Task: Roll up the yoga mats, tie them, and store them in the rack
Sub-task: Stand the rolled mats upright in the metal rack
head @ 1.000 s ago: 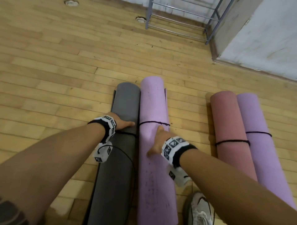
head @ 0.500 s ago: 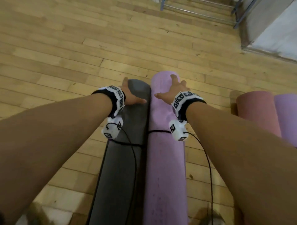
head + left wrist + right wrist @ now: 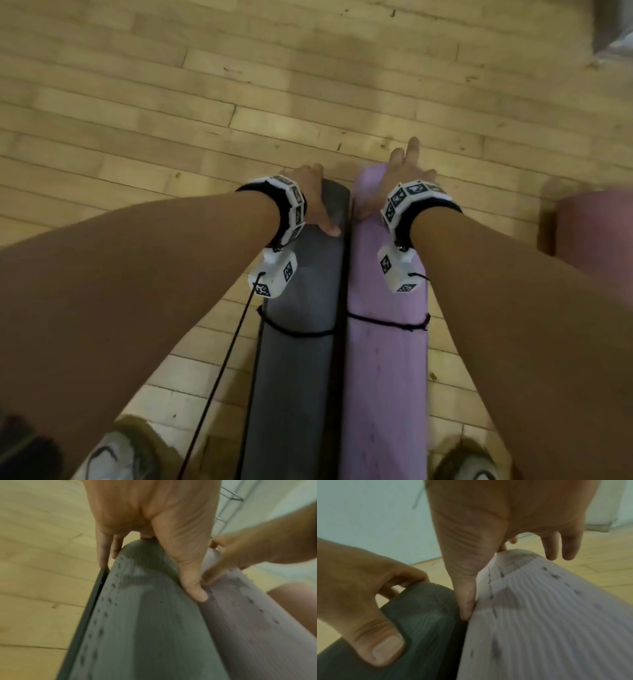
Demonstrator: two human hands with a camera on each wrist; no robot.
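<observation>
Wood floor beyond grey mat end

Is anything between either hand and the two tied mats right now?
Nothing visible. The left hand grips the far end of the grey mat, fingers curled over it; the right hand lies on the far end of the purple mat, thumb in the gap between the mats.

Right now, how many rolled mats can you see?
3: grey mat under the left hand, purple mat under the right hand, pink mat at the right edge. Others may lie off-frame.
</observation>
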